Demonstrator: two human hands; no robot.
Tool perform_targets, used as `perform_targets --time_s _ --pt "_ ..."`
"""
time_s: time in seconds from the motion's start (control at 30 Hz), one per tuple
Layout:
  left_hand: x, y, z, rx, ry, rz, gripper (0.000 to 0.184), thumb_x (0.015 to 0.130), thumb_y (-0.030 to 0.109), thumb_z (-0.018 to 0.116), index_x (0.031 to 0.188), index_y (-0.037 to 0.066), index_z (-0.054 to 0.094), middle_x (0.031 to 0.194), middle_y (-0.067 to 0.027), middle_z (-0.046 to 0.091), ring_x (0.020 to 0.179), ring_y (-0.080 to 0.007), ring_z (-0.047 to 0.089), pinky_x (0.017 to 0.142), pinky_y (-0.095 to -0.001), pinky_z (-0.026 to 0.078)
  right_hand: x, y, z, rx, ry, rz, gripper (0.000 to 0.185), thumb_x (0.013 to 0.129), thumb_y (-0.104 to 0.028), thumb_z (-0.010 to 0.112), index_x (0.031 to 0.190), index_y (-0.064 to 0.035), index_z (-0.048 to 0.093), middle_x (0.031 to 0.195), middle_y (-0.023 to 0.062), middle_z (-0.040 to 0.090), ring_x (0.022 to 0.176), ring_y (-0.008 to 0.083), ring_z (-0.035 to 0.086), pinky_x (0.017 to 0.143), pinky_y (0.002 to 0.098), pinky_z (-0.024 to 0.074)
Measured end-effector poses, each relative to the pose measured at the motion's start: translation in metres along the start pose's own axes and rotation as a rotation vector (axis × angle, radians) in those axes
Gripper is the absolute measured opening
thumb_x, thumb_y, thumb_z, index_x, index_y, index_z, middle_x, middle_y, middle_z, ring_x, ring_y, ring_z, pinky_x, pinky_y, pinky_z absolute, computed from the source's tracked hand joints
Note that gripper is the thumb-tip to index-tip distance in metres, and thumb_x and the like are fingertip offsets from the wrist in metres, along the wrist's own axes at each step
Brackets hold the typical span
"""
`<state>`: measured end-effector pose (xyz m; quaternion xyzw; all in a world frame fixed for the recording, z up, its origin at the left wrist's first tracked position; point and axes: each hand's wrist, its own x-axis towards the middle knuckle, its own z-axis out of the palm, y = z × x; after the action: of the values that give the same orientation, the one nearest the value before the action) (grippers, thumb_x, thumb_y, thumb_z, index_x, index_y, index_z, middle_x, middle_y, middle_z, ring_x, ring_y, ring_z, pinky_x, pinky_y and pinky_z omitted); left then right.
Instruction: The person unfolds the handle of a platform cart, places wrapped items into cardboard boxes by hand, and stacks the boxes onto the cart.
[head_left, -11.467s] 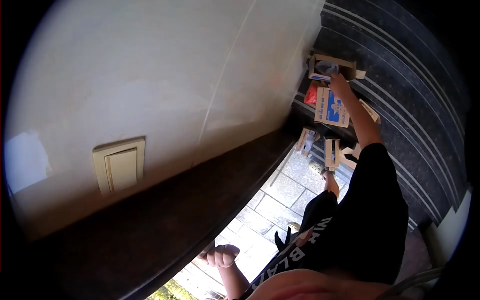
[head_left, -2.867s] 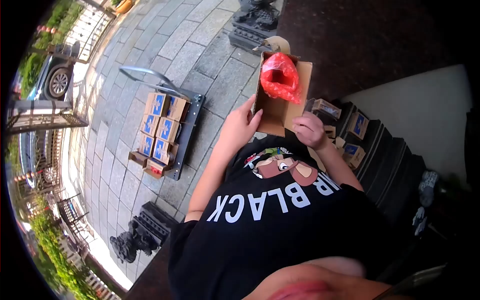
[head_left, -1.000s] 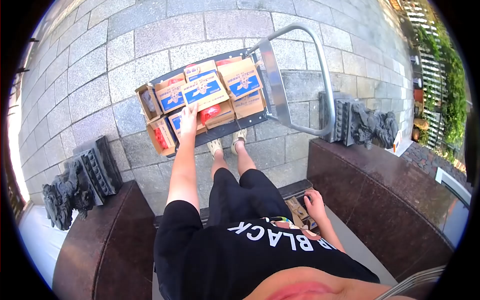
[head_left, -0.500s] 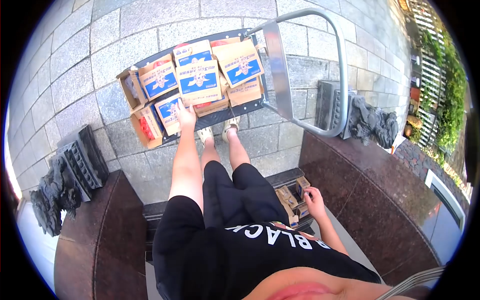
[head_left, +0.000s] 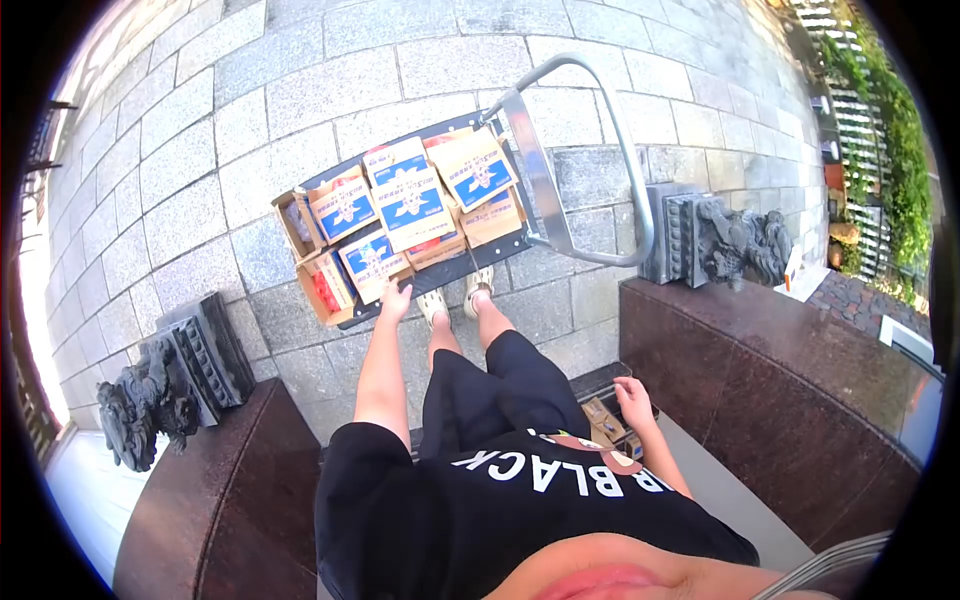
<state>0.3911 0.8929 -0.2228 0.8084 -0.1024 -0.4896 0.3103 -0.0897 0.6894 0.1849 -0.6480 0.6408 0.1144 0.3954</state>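
In the head view my left hand [head_left: 396, 300] is at the near edge of a cardboard box [head_left: 371, 258] with a blue and white print. Its fingers are apart and hold nothing; whether they touch the box is hard to tell. Several similar boxes, such as the one in the middle [head_left: 409, 215], are packed on a dark flat cart [head_left: 457, 268]. Red contents show in an open box [head_left: 328, 287]. My right hand [head_left: 633, 402] hangs at my right side, loosely open, above small brown cartons [head_left: 607, 424] on the step.
The cart's metal handle [head_left: 643, 215] rises at the right. Dark carved statues [head_left: 155, 395] stand left and right, one beside each red-brown stone wall [head_left: 740, 365]. My feet in light clogs [head_left: 478, 290] are by the cart on stone paving [head_left: 330, 60].
My left hand has drawn back from the printed box face to its near edge. My right hand stays at my side. The view has shifted slightly.
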Motion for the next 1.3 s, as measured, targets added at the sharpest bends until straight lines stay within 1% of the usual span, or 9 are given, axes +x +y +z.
perform_targets --time_s 0.17,0.23,0.3,0.37,0.5,0.77,0.93,1.1,1.3 --pt "-0.105 -0.015 -0.024 0.067 -0.216 -0.082 0.086 0.088 0.033 0.063 0.150 0.002 0.012 0.127 -0.0304 0.053 0.117 -0.0349 0.056 0.098 -0.0396 0.044 -0.037 0.037 0.029 0.011 0.043 0.015 0.028 0.088 -0.018 0.064 0.112 -0.0025 0.064 0.105 0.0136 0.063 0.090 0.0224 0.062 0.079 0.0330 0.0515" --pt "-0.138 -0.024 -0.032 0.174 -0.171 -0.029 0.081 0.091 0.027 0.061 0.150 0.004 0.012 0.113 -0.0218 0.062 0.100 -0.0242 0.064 0.075 -0.0341 0.052 -0.050 0.058 0.045 -0.005 0.025 0.048 0.029 0.087 -0.019 0.066 0.110 -0.0019 0.065 0.104 0.0141 0.063 0.088 0.0228 0.063 0.079 0.0335 0.0520" --pt "-0.177 0.027 -0.048 0.077 -0.274 -0.269 0.076 0.091 0.027 0.060 0.151 0.011 0.016 0.118 -0.0190 0.061 0.098 -0.0230 0.064 0.065 -0.0326 0.052 -0.062 0.086 0.065 0.061 0.046 0.078 0.030 0.085 -0.020 0.067 0.108 -0.0008 0.065 0.104 0.0143 0.064 0.086 0.0221 0.064 0.078 0.0334 0.0522" --pt "-0.179 0.036 -0.033 0.029 -0.314 -0.204 0.066 0.093 0.026 0.058 0.149 0.015 0.025 0.120 -0.0132 0.058 0.081 -0.0184 0.060 0.057 -0.0302 0.047 -0.075 0.119 0.089 0.240 0.074 0.052 0.031 0.085 -0.020 0.067 0.109 -0.0004 0.065 0.103 0.0139 0.065 0.085 0.0210 0.064 0.077 0.0328 0.0523" --pt "-0.191 0.134 0.024 0.189 -0.548 0.026 0.051 0.095 0.030 0.056 0.140 0.011 0.041 0.114 -0.0091 0.060 0.088 -0.0192 0.062 0.062 -0.0291 0.048 -0.109 0.139 0.114 0.470 0.307 0.122 0.026 0.087 -0.018 0.064 0.107 -0.0007 0.065 0.091 0.0115 0.068 0.080 0.0197 0.065 0.073 0.0323 0.0524" --pt "-0.243 0.244 0.188 0.532 -0.893 0.176 0.062 0.095 0.031 0.056 0.147 0.022 0.024 0.124 -0.0083 0.052 0.086 -0.0194 0.060 0.065 -0.0362 0.052 -0.217 0.217 0.138 0.664 0.887 0.266 0.021 0.088 -0.014 0.061 0.103 -0.0002 0.065 0.089 0.0133 0.068 0.080 0.0223 0.067 0.072 0.0326 0.0525" --pt "-0.328 0.263 0.323 0.835 -1.038 0.139 0.063 0.096 0.029 0.054 0.149 0.025 0.020 0.146 -0.0130 0.038 0.118 -0.0344 0.052 0.090 -0.0559 0.045 -0.301 0.268 0.153 0.813 1.188 0.387 0.016 0.089 -0.011 0.063 0.100 0.0010 0.065 0.088 0.0106 0.067 0.076 0.0162 0.065 0.067 0.0278 0.0518" --pt "-0.414 0.258 0.459 0.905 -1.227 0.199 0.057 0.099 0.027 0.048 0.149 0.026 0.022 0.151 -0.0107 0.031 0.121 -0.0358 0.052 0.089 -0.0568 0.046 -0.344 0.334 0.175 0.938 1.365 0.477 0.018 0.090 -0.013 0.061 0.101 0.0014 0.064 0.089 0.0127 0.068 0.078 0.0204 0.067 0.068 0.0304 0.0525" --pt "-0.543 0.255 0.529 1.009 -1.309 0.189 0.048 0.099 0.022 0.045 0.146 0.019 0.032 0.150 -0.0133 0.033 0.120 -0.0305 0.054 0.090 -0.0428 0.052 -0.393 0.374 0.187 1.064 1.431 0.650 0.017 0.090 -0.012 0.061 0.102 0.0006 0.063 0.089 0.0133 0.069 0.079 0.0216 0.068 0.068 0.0300 0.0520"
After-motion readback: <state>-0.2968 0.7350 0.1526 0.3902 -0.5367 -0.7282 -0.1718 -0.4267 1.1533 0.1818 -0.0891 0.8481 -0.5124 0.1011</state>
